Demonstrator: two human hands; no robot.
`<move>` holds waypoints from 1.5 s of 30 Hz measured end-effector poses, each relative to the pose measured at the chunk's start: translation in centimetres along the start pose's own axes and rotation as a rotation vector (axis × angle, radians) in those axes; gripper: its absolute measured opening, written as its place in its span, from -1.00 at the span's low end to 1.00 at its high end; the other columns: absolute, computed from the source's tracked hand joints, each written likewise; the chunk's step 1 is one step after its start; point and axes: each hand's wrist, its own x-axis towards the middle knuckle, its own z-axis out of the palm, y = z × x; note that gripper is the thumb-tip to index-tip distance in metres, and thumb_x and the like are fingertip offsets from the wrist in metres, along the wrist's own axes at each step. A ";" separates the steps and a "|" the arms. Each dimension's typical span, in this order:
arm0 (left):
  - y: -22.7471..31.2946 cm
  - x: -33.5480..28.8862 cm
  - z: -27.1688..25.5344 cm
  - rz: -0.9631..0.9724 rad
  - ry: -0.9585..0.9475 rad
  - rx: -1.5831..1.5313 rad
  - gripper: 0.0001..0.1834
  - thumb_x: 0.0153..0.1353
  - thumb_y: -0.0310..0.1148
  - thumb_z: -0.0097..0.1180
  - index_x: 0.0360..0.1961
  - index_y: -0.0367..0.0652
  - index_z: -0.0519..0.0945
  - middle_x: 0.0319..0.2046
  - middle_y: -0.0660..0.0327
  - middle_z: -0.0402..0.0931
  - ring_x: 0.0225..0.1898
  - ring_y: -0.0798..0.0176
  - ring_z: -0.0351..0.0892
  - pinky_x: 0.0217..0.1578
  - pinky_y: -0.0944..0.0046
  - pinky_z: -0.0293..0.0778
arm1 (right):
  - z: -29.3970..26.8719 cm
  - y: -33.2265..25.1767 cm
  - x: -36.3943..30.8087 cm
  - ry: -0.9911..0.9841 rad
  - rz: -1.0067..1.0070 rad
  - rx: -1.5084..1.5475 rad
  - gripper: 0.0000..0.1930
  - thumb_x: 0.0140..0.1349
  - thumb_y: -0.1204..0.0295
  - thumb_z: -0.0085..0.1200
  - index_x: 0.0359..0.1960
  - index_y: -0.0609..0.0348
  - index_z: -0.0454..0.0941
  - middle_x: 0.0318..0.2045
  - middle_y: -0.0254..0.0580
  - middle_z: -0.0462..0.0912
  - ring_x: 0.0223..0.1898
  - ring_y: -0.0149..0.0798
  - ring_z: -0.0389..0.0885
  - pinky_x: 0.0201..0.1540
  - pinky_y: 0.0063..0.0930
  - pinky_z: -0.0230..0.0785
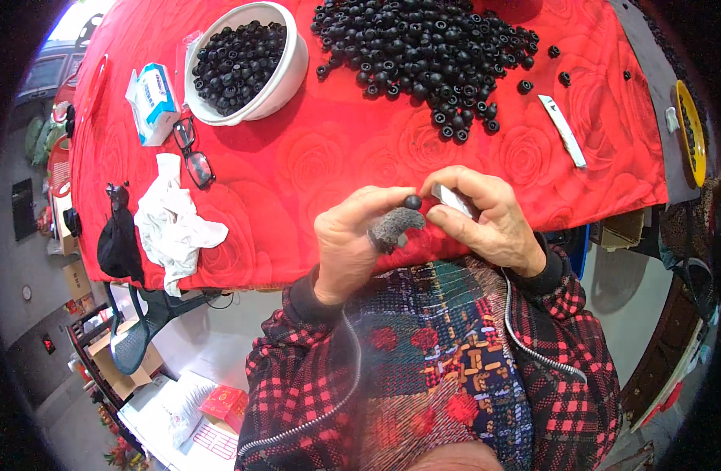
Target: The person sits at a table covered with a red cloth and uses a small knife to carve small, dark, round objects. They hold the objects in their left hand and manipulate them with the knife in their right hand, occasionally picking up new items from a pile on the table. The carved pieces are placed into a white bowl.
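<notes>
Above the near edge of the red-clothed table, my left hand point(346, 235) pinches a small black round part point(412, 202) between its fingertips. A dark grey fabric cover point(393, 228) wraps one of its fingers. Just to the right, my right hand point(494, 221) is closed on a flat, white tool with a grey end point(453, 199), perhaps a blade; most of it is hidden by the fingers. The tool's grey end points at the black part, with a small gap between them. Farther off lies a large pile of similar black round parts point(423, 55).
A white bowl point(294, 74) full of black parts stands at the far left. Near it are a blue-and-white box point(152, 102), eyeglasses point(194, 157), a white cloth point(176, 224) and a black cloth item point(118, 239). A white strip packet point(562, 131) and a yellow dish point(694, 133) lie right.
</notes>
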 end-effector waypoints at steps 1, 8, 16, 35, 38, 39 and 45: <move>-0.3 0.1 -0.1 0.100 -0.008 0.105 -0.71 0.07 -0.65 0.17 -0.13 -0.30 0.59 -0.35 0.19 0.58 -0.39 0.38 0.57 -0.43 0.43 0.53 | 0.2 -0.1 0.1 -0.021 0.035 0.033 -0.82 0.16 0.45 0.14 -0.22 0.23 0.51 -0.46 -0.44 0.45 -0.49 -0.56 0.36 -0.47 -0.65 0.17; -0.2 -0.9 -0.3 0.048 -0.012 -0.092 -0.74 0.15 -0.64 0.06 -0.12 -0.29 0.59 -0.31 0.14 0.59 -0.32 0.29 0.61 -0.42 0.40 0.57 | 1.2 -0.5 0.7 -0.060 0.271 0.643 -0.88 0.25 0.42 0.09 -0.32 0.21 0.50 -0.50 -0.51 0.42 -0.52 -0.63 0.30 -0.49 -0.71 0.13; -1.0 -1.4 -0.8 -0.060 -0.071 -0.335 -0.79 0.22 -0.56 0.04 -0.11 -0.33 0.57 -0.28 0.10 0.60 -0.33 0.30 0.62 -0.38 0.41 0.56 | 1.8 0.2 -0.8 0.094 0.038 0.214 -0.90 0.20 0.51 0.08 -0.26 0.22 0.51 -0.45 -0.45 0.51 -0.40 -0.59 0.43 -0.40 -0.63 0.28; -1.7 -1.0 -1.7 -0.275 -0.134 -0.600 -0.77 0.26 -0.44 0.02 -0.11 -0.34 0.54 -0.29 0.14 0.58 -0.37 0.34 0.57 -0.42 0.35 0.52 | 1.2 0.5 0.9 -0.014 -0.444 -0.280 -0.64 -0.07 0.62 0.09 -0.14 0.29 0.49 -0.48 -0.10 0.50 -0.48 -0.12 0.53 -0.46 -0.37 0.36; 1.5 0.5 -3.2 -0.047 0.061 -0.256 -0.77 0.24 -0.46 0.01 -0.13 -0.38 0.55 -0.31 0.08 0.60 -0.46 0.32 0.58 -0.54 0.33 0.52 | -0.2 1.2 0.9 0.091 -0.293 -0.285 -0.69 -0.02 0.62 0.09 -0.16 0.29 0.50 -0.48 -0.15 0.49 -0.49 -0.23 0.50 -0.46 -0.44 0.32; 2.5 1.4 -4.1 0.070 0.148 -0.166 -0.77 0.24 -0.47 0.00 -0.14 -0.37 0.56 -0.32 0.09 0.60 -0.46 0.31 0.58 -0.54 0.34 0.52 | -0.5 1.0 0.9 0.168 -0.241 -0.291 -0.74 0.05 0.61 0.08 -0.17 0.30 0.51 -0.48 -0.18 0.48 -0.51 -0.34 0.45 -0.46 -0.52 0.27; 6.8 9.0 -11.9 0.462 0.502 0.576 -0.69 0.10 -0.66 0.04 -0.09 -0.36 0.58 -0.29 0.14 0.64 -0.32 0.41 0.60 -0.30 0.41 0.50 | -1.6 2.6 0.6 0.328 0.069 0.092 -0.83 0.22 0.55 0.04 -0.16 0.24 0.54 -0.48 -0.57 0.41 -0.46 -0.65 0.31 -0.43 -0.71 0.17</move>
